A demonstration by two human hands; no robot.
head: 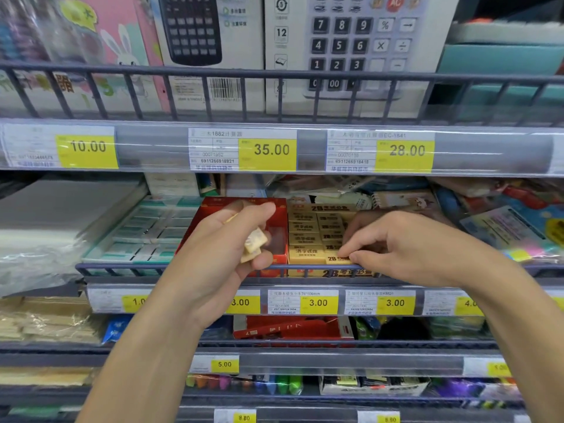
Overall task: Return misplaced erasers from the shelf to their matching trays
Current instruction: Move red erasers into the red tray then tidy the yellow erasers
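Left hand (232,239) curls round two loose erasers (254,244), loose grip, could drop. Right hand (406,245) pinches eraser (337,257) into yellow tray (323,209); may jam.

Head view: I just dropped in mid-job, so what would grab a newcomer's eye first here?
Two bare hands meet at the middle shelf: the left hand holds a few small yellowish erasers over the red tray, and the right hand fingers an eraser at the front of the yellow 2B tray. Above them, bright yellow price tags line the shelf edge, under big calculator boxes.
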